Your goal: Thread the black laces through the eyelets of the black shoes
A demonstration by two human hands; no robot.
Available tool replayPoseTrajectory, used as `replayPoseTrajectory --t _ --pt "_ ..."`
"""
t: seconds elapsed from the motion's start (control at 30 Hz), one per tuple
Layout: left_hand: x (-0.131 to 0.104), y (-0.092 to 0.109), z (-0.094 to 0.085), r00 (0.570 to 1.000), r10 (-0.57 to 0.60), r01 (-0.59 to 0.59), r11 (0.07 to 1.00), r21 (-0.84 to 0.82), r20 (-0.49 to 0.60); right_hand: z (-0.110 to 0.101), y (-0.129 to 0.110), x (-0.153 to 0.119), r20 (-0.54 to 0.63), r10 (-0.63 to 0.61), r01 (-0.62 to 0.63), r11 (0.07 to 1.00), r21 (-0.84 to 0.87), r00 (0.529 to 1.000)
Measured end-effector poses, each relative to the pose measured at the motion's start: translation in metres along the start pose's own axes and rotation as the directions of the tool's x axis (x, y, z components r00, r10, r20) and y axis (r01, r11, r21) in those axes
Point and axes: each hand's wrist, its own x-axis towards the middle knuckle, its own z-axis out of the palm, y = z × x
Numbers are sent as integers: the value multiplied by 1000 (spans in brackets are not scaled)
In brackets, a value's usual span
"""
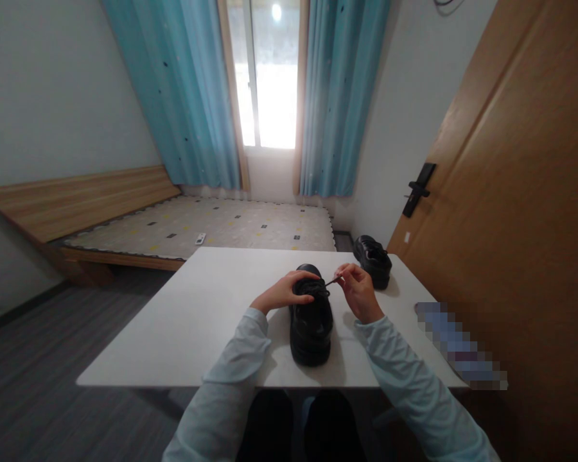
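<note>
A black lace-up shoe [311,327] stands on the white table [221,308] in front of me, its heel toward me. My left hand [291,290] lies over the laced part, thumb and fingers gripping the shoe from its left side. To the right of the shoe, my right hand [357,289] pinches a dark shoelace [332,282] between thumb and fingertips. The lace runs taut from the shoe's eyelets to those fingers. A second black shoe [373,260] rests at the table's far right corner, touched by neither hand.
Beyond the table is a bed [241,224] with a patterned mattress and a small white remote [200,239]. A wooden door [520,179] with a black handle [419,189] stands close on the right. A blurred bluish item [457,346] lies along the table's right edge.
</note>
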Motion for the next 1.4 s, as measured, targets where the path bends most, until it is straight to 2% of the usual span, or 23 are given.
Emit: replayPoseTrajectory --t 0.17,0.4,0.67,0.77,0.83,0.93,1.03,1.13,1.23,1.4 --pt "0 1 -1 1000 8 -8 1000 -13 -3 0 -1 1 -24 3 -2 1000 30 1000" --pt "-1 1 -1 1000 -13 13 1000 -3 -4 -20 -10 8 -31 -88 90 994 69 996" --pt "-2 -1 0 1000 -24 24 1000 9 1 -23 -20 11 -42 65 -58 986 156 997" --pt "-1 -2 0 1000 -23 23 1000 6 -5 -20 -20 10 -12 100 -98 988 115 995" --pt "-1 -2 0 1000 -21 21 1000 -6 -11 -16 -17 8 17 108 -108 994 25 994" --pt "0 -4 1 999 -26 25 999 -39 -32 -8 -11 1 128 105 -65 957 -282 986" --pt "0 -6 1 997 -28 22 996 -91 -68 0 -7 -4 272 84 63 870 -489 959" --pt "1 -9 3 991 -21 1 988 -155 -130 3 -6 -7 344 44 158 829 -537 938" --pt "2 -11 5 977 -33 -9 981 -194 -212 5 -7 -7 343 12 175 842 -511 939" --pt "3 -9 4 959 -5 -37 989 -143 -284 6 -11 -8 435 -35 276 818 -504 900"
